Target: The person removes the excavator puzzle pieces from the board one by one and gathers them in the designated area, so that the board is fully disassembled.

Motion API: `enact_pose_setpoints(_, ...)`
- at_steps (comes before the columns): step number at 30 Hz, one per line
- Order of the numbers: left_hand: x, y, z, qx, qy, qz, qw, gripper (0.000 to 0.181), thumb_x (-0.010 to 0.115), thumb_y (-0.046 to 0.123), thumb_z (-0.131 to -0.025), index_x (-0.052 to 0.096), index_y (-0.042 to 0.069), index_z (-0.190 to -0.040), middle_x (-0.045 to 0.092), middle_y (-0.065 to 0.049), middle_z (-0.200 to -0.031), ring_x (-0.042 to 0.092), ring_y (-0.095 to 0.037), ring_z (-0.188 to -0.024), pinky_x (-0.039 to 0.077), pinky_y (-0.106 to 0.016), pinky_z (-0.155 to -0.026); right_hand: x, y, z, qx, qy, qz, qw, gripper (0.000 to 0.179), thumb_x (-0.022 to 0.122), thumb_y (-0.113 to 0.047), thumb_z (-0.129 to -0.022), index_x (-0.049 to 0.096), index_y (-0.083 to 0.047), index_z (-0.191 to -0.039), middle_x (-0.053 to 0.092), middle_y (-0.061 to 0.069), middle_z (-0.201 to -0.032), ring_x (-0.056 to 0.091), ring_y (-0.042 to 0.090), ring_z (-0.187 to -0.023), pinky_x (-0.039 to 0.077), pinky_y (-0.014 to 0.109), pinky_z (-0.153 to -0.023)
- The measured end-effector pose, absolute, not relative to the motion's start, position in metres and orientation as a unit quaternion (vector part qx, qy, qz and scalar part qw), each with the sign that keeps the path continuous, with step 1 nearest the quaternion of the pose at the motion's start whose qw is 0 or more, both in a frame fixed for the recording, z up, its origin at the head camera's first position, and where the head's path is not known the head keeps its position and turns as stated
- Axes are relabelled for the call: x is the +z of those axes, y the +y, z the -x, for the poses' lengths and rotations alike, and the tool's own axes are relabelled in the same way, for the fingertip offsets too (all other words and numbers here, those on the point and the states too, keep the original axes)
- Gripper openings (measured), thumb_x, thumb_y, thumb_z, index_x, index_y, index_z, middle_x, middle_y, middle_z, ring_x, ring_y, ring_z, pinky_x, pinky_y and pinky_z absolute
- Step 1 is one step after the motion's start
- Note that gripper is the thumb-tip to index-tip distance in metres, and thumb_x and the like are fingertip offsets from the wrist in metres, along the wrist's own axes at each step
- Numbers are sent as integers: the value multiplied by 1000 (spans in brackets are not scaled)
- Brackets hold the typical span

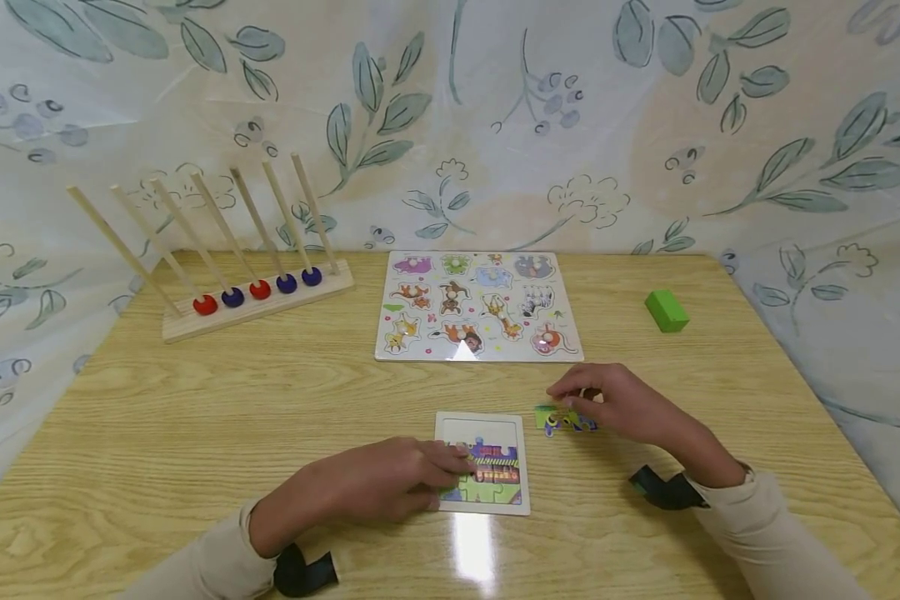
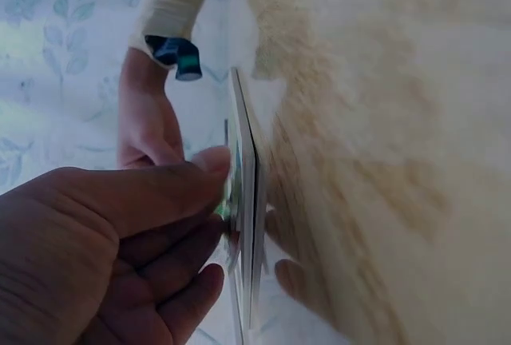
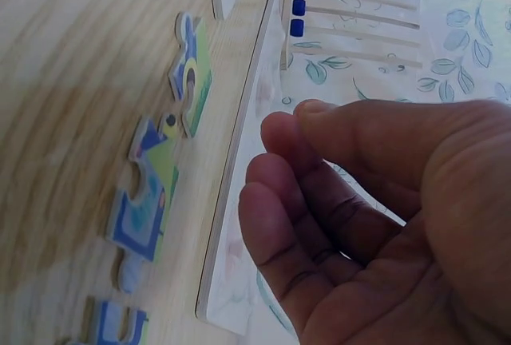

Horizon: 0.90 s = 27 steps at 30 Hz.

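A small jigsaw tray point(image 1: 521, 467) with a pale frame lies near the front of the table, its lower part filled with picture pieces and a blank strip at its top. My left hand point(image 1: 390, 479) rests its fingertips on the left of the pieces; in the left wrist view this hand point(image 2: 120, 241) has thumb and fingers at the tray's face point(image 2: 247, 193). Loose jigsaw pieces point(image 1: 553, 420) lie to the tray's right. Over them hovers my right hand point(image 1: 618, 404). In the right wrist view its fingers point(image 3: 271, 225) bend loosely, holding nothing, beside a blue-green piece point(image 3: 144, 209).
Behind the tray lies an animal peg puzzle board point(image 1: 438, 304). A wooden rod stand point(image 1: 270, 292) with red and blue beads is at the back left. The green block point(image 1: 667, 311) sits at the right. A patterned cloth point(image 1: 450, 125) hangs behind the table.
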<state>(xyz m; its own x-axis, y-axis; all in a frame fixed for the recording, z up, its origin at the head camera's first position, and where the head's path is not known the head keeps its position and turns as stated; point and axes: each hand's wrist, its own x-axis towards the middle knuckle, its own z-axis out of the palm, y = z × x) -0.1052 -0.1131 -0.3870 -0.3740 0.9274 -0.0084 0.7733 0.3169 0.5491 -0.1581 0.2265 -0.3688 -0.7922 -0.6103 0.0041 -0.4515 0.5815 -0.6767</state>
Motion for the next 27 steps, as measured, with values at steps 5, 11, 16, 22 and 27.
enact_pose_setpoints(5,-384,-113,107,265,791,-520,183,35,62,9,-96,63,6,-131,49,-1,-144,40,-14,-135,36,-28,-106,-369,222,157,-348,879,301,123,20,64,3,-91,73,-2,-108,69,2,-103,60,11,-84,53,28,-71)
enact_pose_setpoints(11,-382,-112,110,265,811,-488,187,38,62,12,-96,61,7,-133,46,-1,-147,37,-13,-137,36,-30,-107,-371,218,158,-354,874,306,130,20,63,3,-91,73,-2,-108,69,3,-103,60,11,-84,53,28,-72)
enact_pose_setpoints(16,-383,-114,113,231,845,-448,179,47,65,21,-95,55,5,-139,38,-4,-152,32,-16,-140,34,-35,-109,-374,211,157,-353,870,310,149,20,63,3,-92,73,-3,-108,70,2,-103,61,11,-88,53,28,-73)
enact_pose_setpoints(22,-383,-114,114,218,868,-410,173,71,69,34,-92,39,3,-149,26,-5,-158,22,-19,-144,31,-39,-111,-375,201,154,-357,861,323,163,21,62,3,-92,73,-3,-109,70,3,-103,62,12,-83,53,28,-71)
enact_pose_setpoints(27,-382,-113,115,209,877,-396,173,81,70,41,-88,35,3,-150,22,-6,-159,18,-20,-145,27,-39,-113,-374,191,151,-359,852,341,170,20,62,2,-92,73,-3,-109,71,2,-102,62,10,-86,53,27,-71)
